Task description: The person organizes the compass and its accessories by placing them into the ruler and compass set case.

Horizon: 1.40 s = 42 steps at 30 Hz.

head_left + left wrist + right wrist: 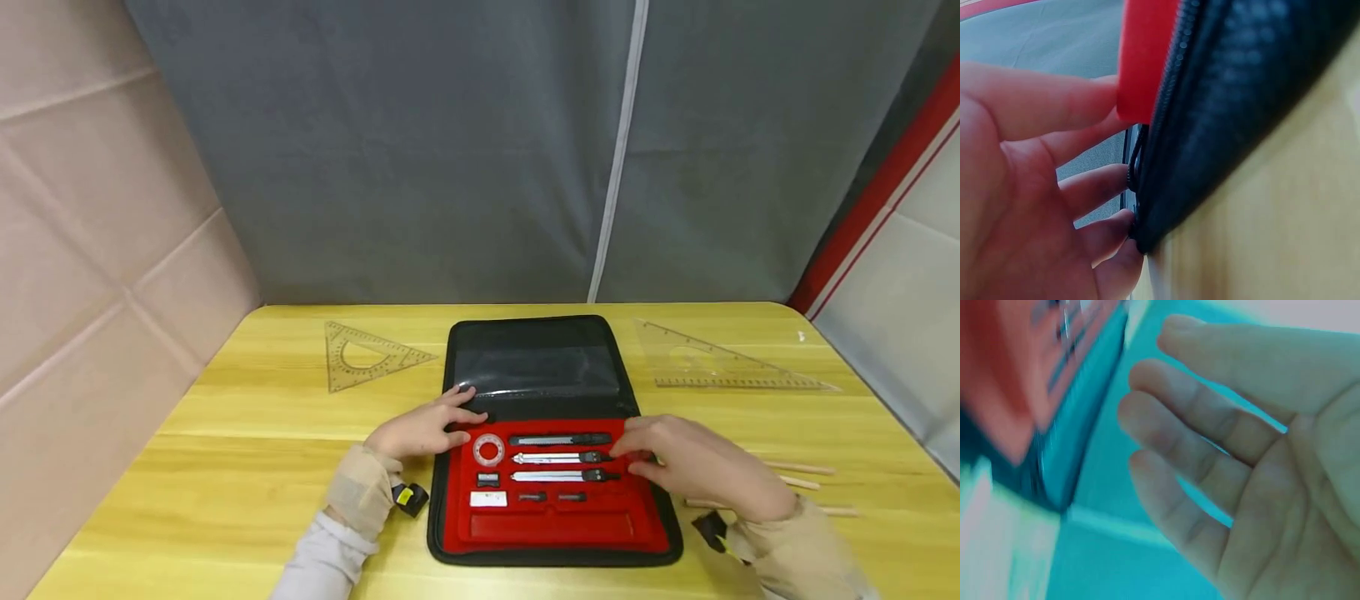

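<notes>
Two compasses (548, 457): seated one behind the other in the red tray (637, 521), best handled lightly by their dark ends, so that neighbouring pieces are left undisturbed.
Black case (555, 408): spread flat on the counter (225, 467), its lid folded back; light steadying of the left edge is called for, as sliding seems possible.
Left grip (423, 429): loosely spread, with nothing held; the case's left side is touched near the hinge.
Right grip (697, 462): relaxed at the tray's right side, beside the dark ends; nothing is seen pinched, though whether a compass is touched cannot be told.
Ring protractor (477, 451): set at the tray's left, best cleared by the left thumb.
Set squares: one (405, 357) laid left of the lid, one (742, 372) right.
Wooden sticks (798, 468): partly covered by the right arm, which should be kept raised over them.
</notes>
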Motion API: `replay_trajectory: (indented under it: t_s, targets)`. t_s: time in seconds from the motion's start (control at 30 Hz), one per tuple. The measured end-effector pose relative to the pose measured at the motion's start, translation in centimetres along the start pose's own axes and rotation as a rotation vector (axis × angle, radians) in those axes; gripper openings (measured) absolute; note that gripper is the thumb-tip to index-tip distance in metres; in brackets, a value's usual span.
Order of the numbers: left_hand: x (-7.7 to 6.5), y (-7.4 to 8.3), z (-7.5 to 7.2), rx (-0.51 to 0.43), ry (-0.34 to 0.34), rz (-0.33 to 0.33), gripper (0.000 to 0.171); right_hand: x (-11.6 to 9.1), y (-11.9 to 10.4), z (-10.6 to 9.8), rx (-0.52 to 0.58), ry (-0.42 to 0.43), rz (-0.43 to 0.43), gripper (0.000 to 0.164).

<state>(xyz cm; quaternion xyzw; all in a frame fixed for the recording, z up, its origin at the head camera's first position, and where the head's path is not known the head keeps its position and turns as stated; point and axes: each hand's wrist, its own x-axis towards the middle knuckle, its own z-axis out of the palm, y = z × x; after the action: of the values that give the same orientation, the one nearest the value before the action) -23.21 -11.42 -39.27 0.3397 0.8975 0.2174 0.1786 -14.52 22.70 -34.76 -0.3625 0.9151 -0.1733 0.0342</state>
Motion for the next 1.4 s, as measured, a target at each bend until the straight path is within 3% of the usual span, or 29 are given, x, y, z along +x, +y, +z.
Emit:
replay_trajectory:
  t_s: [0.27, 0.5, 0.7, 1.03, 1.4]
  targets:
    - [-0.6, -0.3, 0.0, -0.003, 0.005, -0.004, 0.041, -4.3, 5.1, -2.3, 0.02, 0.029, 0.213, 0.021]
    - [-0.7, -0.4, 0.0, -0.008, 0.007, -0.01, 0.041, -4.8, 7.8, -1.8, 0.015, 0.067, 0.232, 0.014]
    - [-0.5, -0.3, 0.0, -0.019, 0.005, -0.011, 0.041, -4.7, 8.8, -0.6, 0.1, 0.019, 0.245, 0.018]
    - [-0.3, -0.3, 0.0, -0.014, 0.009, -0.008, 0.041, -4.9, 9.2, -0.1, 0.169, -0.019, 0.387, 0.021]
    - [-0.1, -0.2, 0.1, -0.016, 0.008, 0.012, 0.041, -5.2, 9.5, -0.1, 0.159, -0.014, 0.336, 0.015]
